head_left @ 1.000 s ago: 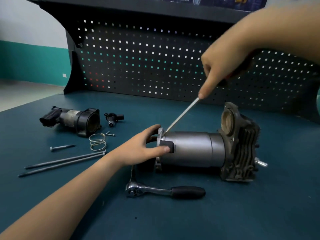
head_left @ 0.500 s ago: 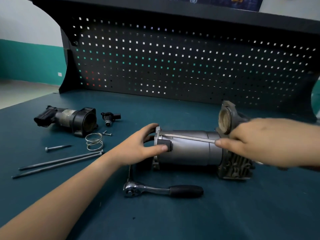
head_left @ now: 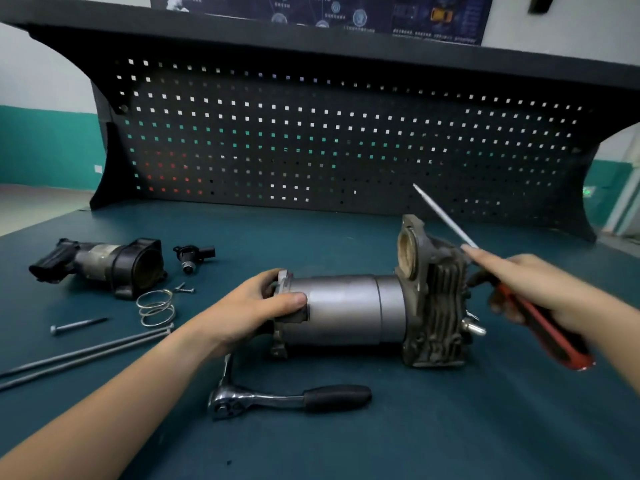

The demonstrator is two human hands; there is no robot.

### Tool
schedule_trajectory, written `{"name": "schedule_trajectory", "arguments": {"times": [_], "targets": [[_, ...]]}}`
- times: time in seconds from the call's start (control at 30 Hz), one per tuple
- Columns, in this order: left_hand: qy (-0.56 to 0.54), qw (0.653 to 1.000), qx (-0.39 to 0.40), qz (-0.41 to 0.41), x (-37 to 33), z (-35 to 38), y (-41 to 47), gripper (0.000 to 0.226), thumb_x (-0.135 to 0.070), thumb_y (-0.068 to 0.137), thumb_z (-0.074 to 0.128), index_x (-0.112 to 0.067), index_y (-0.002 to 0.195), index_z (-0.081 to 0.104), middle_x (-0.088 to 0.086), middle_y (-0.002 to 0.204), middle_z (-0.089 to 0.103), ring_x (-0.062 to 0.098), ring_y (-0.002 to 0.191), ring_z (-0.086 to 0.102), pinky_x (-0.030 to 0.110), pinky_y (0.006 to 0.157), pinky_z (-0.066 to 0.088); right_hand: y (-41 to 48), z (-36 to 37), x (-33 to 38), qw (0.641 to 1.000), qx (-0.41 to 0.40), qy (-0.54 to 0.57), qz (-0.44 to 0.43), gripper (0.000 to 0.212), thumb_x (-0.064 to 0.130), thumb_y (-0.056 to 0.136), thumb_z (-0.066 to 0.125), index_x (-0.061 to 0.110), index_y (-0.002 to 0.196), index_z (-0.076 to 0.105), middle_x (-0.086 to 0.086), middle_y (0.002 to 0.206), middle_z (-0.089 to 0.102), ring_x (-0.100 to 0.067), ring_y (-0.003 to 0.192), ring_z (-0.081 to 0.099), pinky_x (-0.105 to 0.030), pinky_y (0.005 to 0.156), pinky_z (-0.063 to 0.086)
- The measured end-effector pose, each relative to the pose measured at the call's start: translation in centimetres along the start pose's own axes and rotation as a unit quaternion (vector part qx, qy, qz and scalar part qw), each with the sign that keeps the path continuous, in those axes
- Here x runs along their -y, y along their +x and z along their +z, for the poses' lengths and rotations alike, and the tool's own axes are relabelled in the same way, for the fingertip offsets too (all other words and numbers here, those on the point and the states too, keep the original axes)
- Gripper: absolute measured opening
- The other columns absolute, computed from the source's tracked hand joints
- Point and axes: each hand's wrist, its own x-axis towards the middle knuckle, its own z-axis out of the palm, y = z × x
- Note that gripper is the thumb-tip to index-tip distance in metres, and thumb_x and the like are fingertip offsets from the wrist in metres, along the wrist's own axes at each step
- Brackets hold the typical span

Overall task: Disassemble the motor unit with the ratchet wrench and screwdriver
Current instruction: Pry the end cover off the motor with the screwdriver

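I see my left hand (head_left: 256,311) gripping the motor unit's (head_left: 349,311) left end at frame centre; my right hand (head_left: 540,289) holds the screwdriver (head_left: 446,218) at right, above it.

One motor unit (head_left: 346,310), one screwdriver (head_left: 554,336), one ratchet wrench (head_left: 277,398), two long rods (head_left: 86,352), one spring (head_left: 155,308), one bolt (head_left: 78,324).

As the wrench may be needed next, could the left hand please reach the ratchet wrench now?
Probably yes: the ratchet wrench lies uncovered near the left hand, which would first have to release the motor unit.
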Motion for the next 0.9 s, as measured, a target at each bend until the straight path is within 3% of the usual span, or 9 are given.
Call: {"name": "schedule_trajectory", "arguments": {"times": [0.07,0.13,0.2,0.33,0.4,0.47,0.63,0.73,0.9], "targets": [[-0.004,1.0,-0.011,0.02,0.1,0.1,-0.1,0.027,0.004,0.082,0.062,-0.019,0.095,0.055,-0.004,0.086,0.068,-0.001,0.071,0.066,0.012,0.058,0.05,0.2,0.8,-0.9,0.999,0.034,0.03,0.018,0.098,0.081,0.035,0.055,0.001,0.092,0.062,-0.018,0.06,0.058,-0.017,0.03,0.039,-0.018,0.034,0.031],[0.023,0.999,-0.011,0.045,0.3,0.0,-0.3,0.044,-0.007,0.069,0.074,-0.02,0.105,0.053,-0.003,0.098,0.062,-0.004,0.076,0.063,0.011,0.065,0.05,0.0,1.1,-1.4,0.996,0.054,0.061,0.023,0.096,0.082,0.037,0.054,0.007,0.096,0.06,-0.017,0.065,0.054,-0.017,0.031,0.038,-0.019,0.034,0.032],[0.056,0.996,-0.004,0.074,0.2,-0.2,-0.7,0.063,-0.022,0.054,0.075,-0.023,0.112,0.048,-0.006,0.105,0.059,-0.008,0.083,0.061,0.009,0.071,0.048,-0.4,0.9,-1.8,0.996,0.059,0.061,0.018,0.094,0.086,0.042,0.048,0.007,0.091,0.06,-0.011,0.052,0.051,-0.018,0.032,0.04,-0.02,0.035,0.034],[0.135,0.98,0.021,0.147,0.4,-0.1,-1.4,0.075,-0.035,0.048,0.076,-0.027,0.115,0.042,-0.004,0.117,0.055,-0.003,0.101,0.057,0.012,0.084,0.044,-2.1,0.3,-1.9,0.998,0.043,-0.005,-0.041,0.104,0.101,0.04,0.028,0.008,0.068,0.065,-0.007,0.037,0.041,-0.02,0.031,0.047,-0.018,0.034,0.037],[0.178,0.968,0.028,0.173,0.4,0.1,-1.3,0.074,-0.037,0.051,0.077,-0.027,0.116,0.041,-0.003,0.12,0.054,0.004,0.107,0.056,0.015,0.089,0.044,-2.8,0.2,-1.9,0.997,0.02,-0.008,-0.071,0.101,0.102,0.029,0.029,0.009,0.055,0.057,-0.004,0.035,0.039,-0.02,0.03,0.046,-0.018,0.033,0.036],[0.195,0.963,0.031,0.186,0.5,0.3,-1.0,0.072,-0.038,0.053,0.076,-0.028,0.115,0.041,-0.004,0.12,0.053,0.003,0.106,0.056,0.014,0.088,0.043,-3.1,0.4,-2.0,0.996,0.0,-0.009,-0.09,0.099,0.1,0.031,0.039,0.006,0.059,0.053,0.0,0.037,0.037,-0.021,0.03,0.046,-0.019,0.033,0.035],[0.195,0.962,0.017,0.189,0.9,0.5,-0.5,0.07,-0.043,0.053,0.073,-0.035,0.114,0.038,-0.012,0.12,0.051,-0.004,0.108,0.052,0.013,0.09,0.041,-3.1,1.6,-2.0,0.992,-0.059,0.016,-0.112,0.055,0.084,0.047,0.044,0.034,0.053,0.066,0.008,0.037,0.037,-0.021,0.032,0.049,-0.018,0.035,0.035],[0.234,0.951,0.0,0.201,1.3,0.5,-0.6,0.072,-0.045,0.054,0.073,-0.04,0.115,0.035,-0.023,0.116,0.049,0.001,0.111,0.051,0.02,0.094,0.043,-2.7,2.2,-2.6,0.989,-0.071,0.062,-0.112,0.066,0.082,0.048,0.048,0.021,0.063,0.068,0.01,0.037,0.041,-0.02,0.031,0.048,-0.019,0.033,0.034],[0.232,0.95,-0.027,0.206,1.7,0.7,-0.2,0.073,-0.046,0.053,0.072,-0.039,0.115,0.035,-0.026,0.115,0.049,-0.006,0.108,0.05,0.016,0.09,0.045,-1.7,3.0,-2.9,0.979,-0.101,0.124,-0.126,0.098,0.079,0.048,0.051,-0.012,0.084,0.057,0.003,0.042,0.044,-0.017,0.027,0.044,-0.016,0.033,0.032]]}}
